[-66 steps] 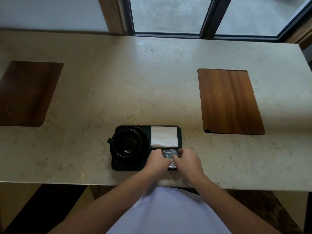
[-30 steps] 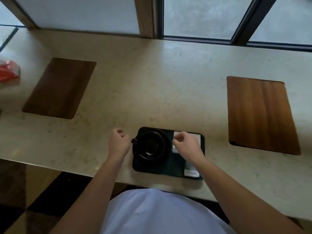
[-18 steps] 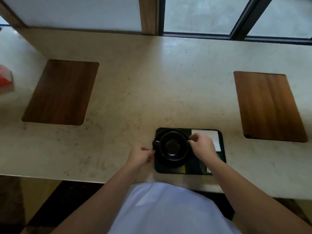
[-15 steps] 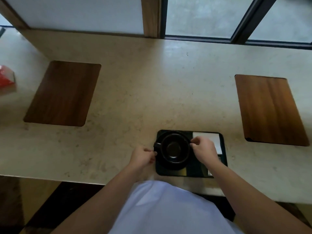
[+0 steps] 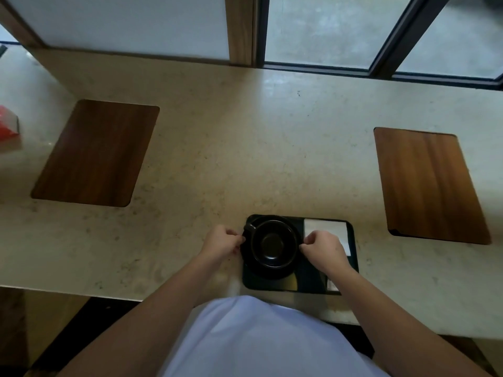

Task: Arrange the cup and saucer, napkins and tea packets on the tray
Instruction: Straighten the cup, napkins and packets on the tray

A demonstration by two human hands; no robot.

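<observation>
Black rectangular tray (image 5: 285, 286) sits at the counter's (image 5: 217, 159) near edge, black ceramic cup (image 5: 273, 244) on its black saucer (image 5: 268, 272) on the tray's left half. Left hand (image 5: 222, 242) and right hand (image 5: 322, 248) pinch the saucer's opposite rims; white folded napkins (image 5: 330, 229) in the tray's far right corner.

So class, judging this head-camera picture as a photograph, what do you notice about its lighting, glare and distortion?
Head view: dim overall, so the black cup merges with the tray; faint window glare on the counter; wide-angle lens bends the counter's edges.
</observation>
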